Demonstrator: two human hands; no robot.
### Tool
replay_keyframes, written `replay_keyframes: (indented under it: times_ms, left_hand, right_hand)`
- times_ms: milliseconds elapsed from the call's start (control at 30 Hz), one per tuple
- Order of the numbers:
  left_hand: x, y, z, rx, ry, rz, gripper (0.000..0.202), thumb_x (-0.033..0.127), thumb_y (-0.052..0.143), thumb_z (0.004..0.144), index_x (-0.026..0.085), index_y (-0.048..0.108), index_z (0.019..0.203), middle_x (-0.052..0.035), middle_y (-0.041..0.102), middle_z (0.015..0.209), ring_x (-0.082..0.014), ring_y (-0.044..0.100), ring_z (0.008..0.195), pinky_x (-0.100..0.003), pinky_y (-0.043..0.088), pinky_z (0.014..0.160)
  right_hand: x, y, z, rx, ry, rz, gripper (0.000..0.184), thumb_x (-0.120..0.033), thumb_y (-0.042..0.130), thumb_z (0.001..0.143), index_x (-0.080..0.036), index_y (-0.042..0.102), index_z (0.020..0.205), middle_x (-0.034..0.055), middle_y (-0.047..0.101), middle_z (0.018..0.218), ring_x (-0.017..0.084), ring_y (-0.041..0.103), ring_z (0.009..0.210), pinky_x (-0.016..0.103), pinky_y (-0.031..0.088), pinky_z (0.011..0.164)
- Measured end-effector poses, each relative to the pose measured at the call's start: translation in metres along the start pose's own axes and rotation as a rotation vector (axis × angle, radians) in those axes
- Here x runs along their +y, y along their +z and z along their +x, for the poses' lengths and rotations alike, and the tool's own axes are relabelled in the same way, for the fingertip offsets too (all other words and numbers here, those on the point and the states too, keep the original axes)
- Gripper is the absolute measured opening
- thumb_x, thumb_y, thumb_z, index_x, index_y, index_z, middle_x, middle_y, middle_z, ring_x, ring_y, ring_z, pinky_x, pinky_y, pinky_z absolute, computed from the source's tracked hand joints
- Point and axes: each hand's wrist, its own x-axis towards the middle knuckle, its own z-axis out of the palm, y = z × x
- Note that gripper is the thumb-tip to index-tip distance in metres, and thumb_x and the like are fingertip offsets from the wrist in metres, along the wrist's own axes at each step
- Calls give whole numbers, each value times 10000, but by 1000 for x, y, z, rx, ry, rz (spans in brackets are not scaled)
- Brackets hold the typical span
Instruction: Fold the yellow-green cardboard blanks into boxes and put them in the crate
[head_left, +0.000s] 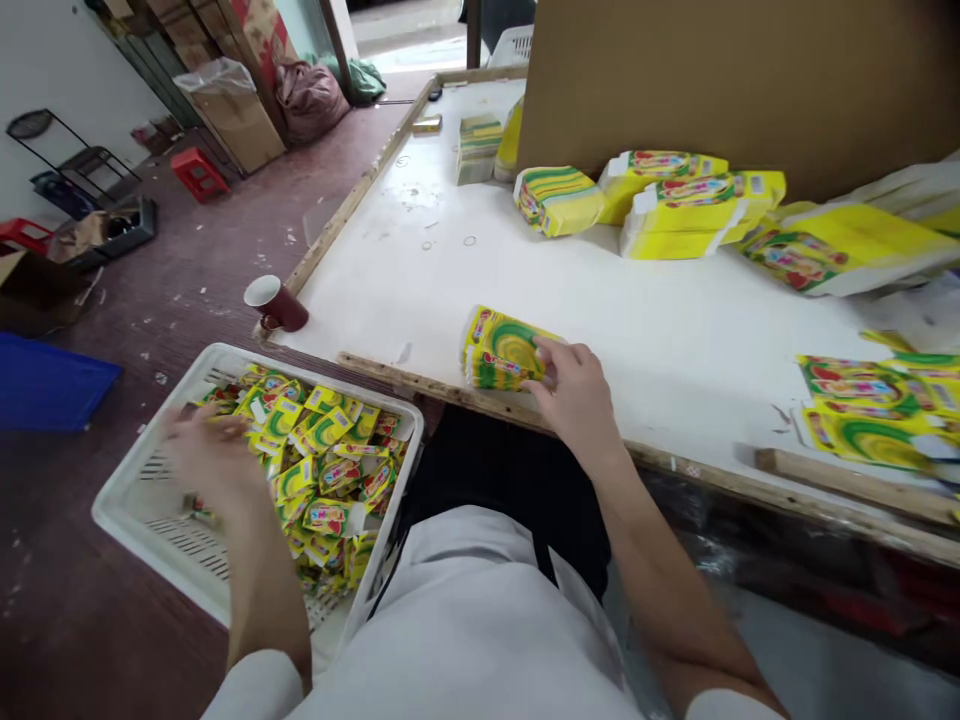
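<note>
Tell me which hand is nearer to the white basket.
Left. The left hand, blurred, is over the white basket; the right hand is off to the basket's right, at the yellow cartons on the table.

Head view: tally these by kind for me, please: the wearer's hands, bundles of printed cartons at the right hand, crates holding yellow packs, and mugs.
Hands (left hand, right hand): 2
Carton bundle at the right hand: 1
Crate holding yellow packs: 1
Mug: 1
Total: 5
</note>
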Motion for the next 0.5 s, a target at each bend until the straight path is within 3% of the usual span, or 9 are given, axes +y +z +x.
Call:
replay_keyframes:
  times_ms: [33, 100, 167, 200, 300, 400, 500]
  left_hand:
    - [-5, 25, -20, -78, -106, -113, 415, 510, 598, 828, 253, 495, 1137, 47, 636, 850, -83, 565, 602, -207, 453, 557]
    - [-14, 73, -69, -394, -288, -252, 610, 546, 776, 671, 244, 546, 1149, -15, 672, 997, -145, 655, 760, -250, 520, 623]
    - [-14, 112, -117, -655, -348, -412, 787, 620, 836, 561, 261, 560, 1204, -80, 637, 1216, -224, 655, 1020, -319, 553, 800]
    - [-11, 126, -136, -705, -360, -490, 785, 651, 828, 554, 263, 576, 1189, -90, 624, 1244, -243, 635, 1078, -340, 545, 853]
    - [7, 151, -161, -700, -487, -639, 631, 682, 700, 705, 246, 599, 1149, -94, 650, 1149, -270, 620, 1099, -392, 515, 904]
    - [22, 160, -155, -563, -555, -710, 526, 703, 582, 779, 221, 597, 989, -36, 596, 838, -206, 621, 823, -370, 517, 802]
    - [27, 163, -147, -441, -562, -665, 515, 717, 616, 733, 222, 517, 838, 27, 426, 687, -124, 466, 600, -286, 473, 648]
  right_hand:
    - [-6, -3, -2, 28, 6, 55, 503, -153, 678, 769, -195, 580, 1260, 97, 594, 1004, 288, 591, 938, 504, 519, 916]
    - [-23, -5, -8, 63, 8, 173, 534, -170, 691, 775, -221, 543, 1286, 71, 578, 998, 255, 594, 886, 474, 540, 877]
    - [-42, -1, -19, 33, -19, 283, 537, -167, 687, 793, -239, 519, 1297, 60, 574, 998, 237, 593, 868, 443, 553, 835]
    - [-51, 3, -27, -13, -43, 336, 525, -154, 677, 805, -248, 515, 1295, 57, 573, 993, 232, 591, 870, 429, 554, 825]
    - [-72, 19, -50, -184, -69, 527, 487, -134, 644, 839, -269, 512, 1288, 50, 565, 991, 205, 584, 845, 376, 561, 761]
    - [-82, 30, -66, -267, -15, 734, 495, -195, 686, 841, -268, 518, 1301, 49, 565, 1015, 184, 570, 828, 335, 552, 728]
    - [-86, 37, -71, -312, 19, 841, 524, -306, 752, 814, -252, 561, 1299, 52, 563, 1002, 184, 562, 841, 315, 539, 717]
